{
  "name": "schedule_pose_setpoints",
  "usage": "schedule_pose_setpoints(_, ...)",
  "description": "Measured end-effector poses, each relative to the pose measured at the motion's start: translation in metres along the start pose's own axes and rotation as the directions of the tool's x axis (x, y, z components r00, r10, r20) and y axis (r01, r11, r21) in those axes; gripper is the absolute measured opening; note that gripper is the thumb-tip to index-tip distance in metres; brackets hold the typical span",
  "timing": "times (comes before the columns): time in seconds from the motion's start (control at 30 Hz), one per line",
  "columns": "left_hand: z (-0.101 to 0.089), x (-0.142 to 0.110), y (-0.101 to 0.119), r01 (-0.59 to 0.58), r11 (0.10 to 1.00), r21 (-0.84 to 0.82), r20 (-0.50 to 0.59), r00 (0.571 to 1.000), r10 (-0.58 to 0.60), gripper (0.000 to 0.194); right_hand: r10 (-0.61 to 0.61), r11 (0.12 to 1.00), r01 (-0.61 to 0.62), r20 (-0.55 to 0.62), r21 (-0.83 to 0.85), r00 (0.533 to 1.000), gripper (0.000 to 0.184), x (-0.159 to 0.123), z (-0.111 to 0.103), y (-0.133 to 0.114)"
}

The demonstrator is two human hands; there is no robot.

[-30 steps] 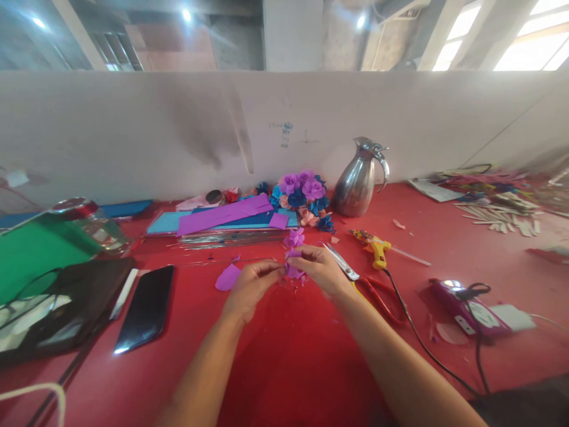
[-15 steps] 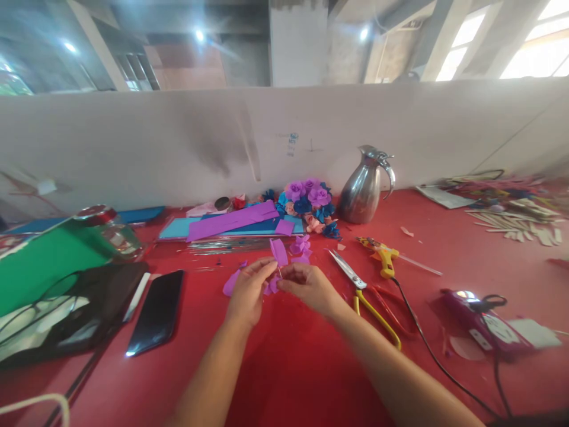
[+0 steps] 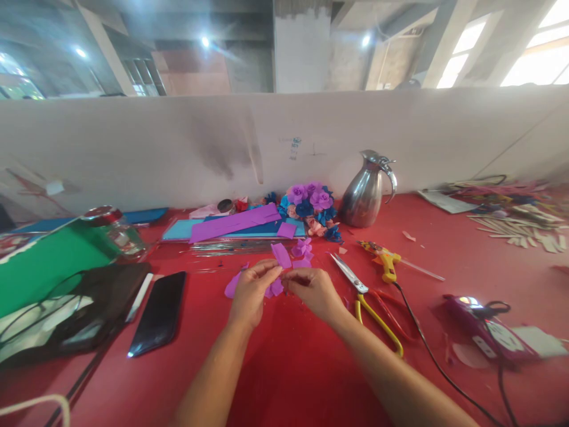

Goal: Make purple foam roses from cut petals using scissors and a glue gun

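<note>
My left hand [image 3: 253, 290] pinches a purple crepe-paper petal [image 3: 281, 255] between thumb and forefinger, and the petal stands up above the fingertips. Close beside it, my right hand [image 3: 313, 289] has its thumb and fingers drawn together near the petal's lower end. What those fingers hold, if anything, is too small to make out. More purple petals [image 3: 274, 289] lie on the table under and around my hands. Just beyond them rests a curled purple paper flower piece [image 3: 302, 247].
To the right lie yellow-handled scissors [image 3: 362, 290], a yellow glue gun [image 3: 389, 267] with its cord, and a power strip [image 3: 489, 329]. A steel jug [image 3: 364, 193] stands behind, beside finished paper flowers [image 3: 311, 201]. A phone [image 3: 159, 313] and glass jar [image 3: 122, 234] are on the left.
My right fingertips have shifted slightly away from the left ones. A thin pale strand seen between the hands before no longer shows clearly. The petal stays in my left hand.
</note>
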State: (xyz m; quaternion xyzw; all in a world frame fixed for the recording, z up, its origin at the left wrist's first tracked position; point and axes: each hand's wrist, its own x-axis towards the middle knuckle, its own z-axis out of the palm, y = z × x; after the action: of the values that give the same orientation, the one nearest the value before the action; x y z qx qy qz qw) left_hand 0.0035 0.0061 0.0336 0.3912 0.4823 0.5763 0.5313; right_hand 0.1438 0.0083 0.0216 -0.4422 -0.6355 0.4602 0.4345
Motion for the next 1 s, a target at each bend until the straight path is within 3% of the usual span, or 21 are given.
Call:
schedule_pose_setpoints(0.27,0.001,0.0,-0.001,-0.027,0.996,0.087,-0.014,0.999,0.029,0.013,-0.004,0.999,0.005,0.018,-0.037,1.0,0.023,-0.003,0.001,-0.002)
schedule_pose_setpoints(0.47,0.004,-0.002,0.002,0.088,0.994,-0.065,0.007,0.996,-0.088,0.013,-0.002,0.998,0.004,0.035,-0.055,0.999,0.024,-0.002,0.001,0.0)
schedule_pose_setpoints(0.6,0.003,-0.003,0.006,0.143,0.978,-0.149,0.057,0.989,-0.136,0.014,0.004,0.998,-0.009,0.086,0.059,0.996,0.02,-0.001,-0.002,-0.004)
schedule_pose_setpoints(0.77,-0.001,-0.002,0.008,0.169,0.973,-0.157,0.125,0.981,-0.151,0.018,0.086,0.972,-0.117,0.152,0.206,0.985,0.013,-0.001,-0.006,-0.015)
schedule_pose_setpoints(1.0,-0.004,-0.001,0.011,0.195,0.967,-0.163,0.158,0.973,-0.169,0.022,0.102,0.942,-0.155,0.186,0.298,0.977,0.015,-0.001,-0.007,-0.017)
